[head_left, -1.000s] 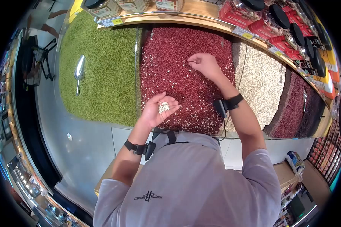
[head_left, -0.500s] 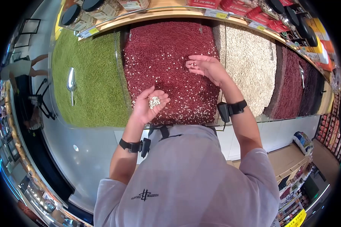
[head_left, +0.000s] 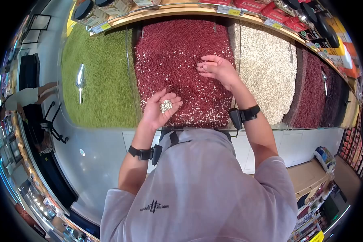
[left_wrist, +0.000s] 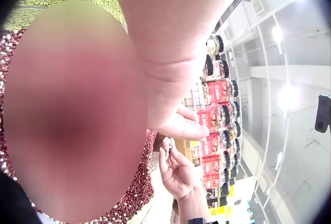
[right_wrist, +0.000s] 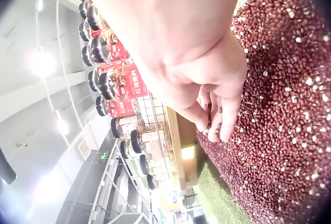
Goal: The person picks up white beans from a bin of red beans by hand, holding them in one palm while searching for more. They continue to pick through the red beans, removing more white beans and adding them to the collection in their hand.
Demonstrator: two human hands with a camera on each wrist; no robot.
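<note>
In the head view my left hand [head_left: 154, 111] is turned palm up over the near part of the red bean bin, cupped under a small heap of white grains [head_left: 166, 105]. My right hand [head_left: 221, 71] hangs over the right side of the red beans [head_left: 181, 44], its fingers spread loosely toward the left. The right wrist view shows a few red beans [right_wrist: 219, 110] against the fingers of that hand. White grains lie scattered through the red beans, thickest near the front edge. A blurred patch covers much of the left wrist view.
Green beans [head_left: 105, 80] with a metal scoop [head_left: 80, 78] fill the left bin. To the right are a bin of white grains [head_left: 266, 76] and darker beans. A wooden shelf [head_left: 165, 14] with jars overhangs the back. Another person [head_left: 24, 97] stands beyond the left end.
My right hand has gone from pinched fingers at the beans to a loosely spread pose. The left hand keeps holding the white grains. The head view has shifted.
</note>
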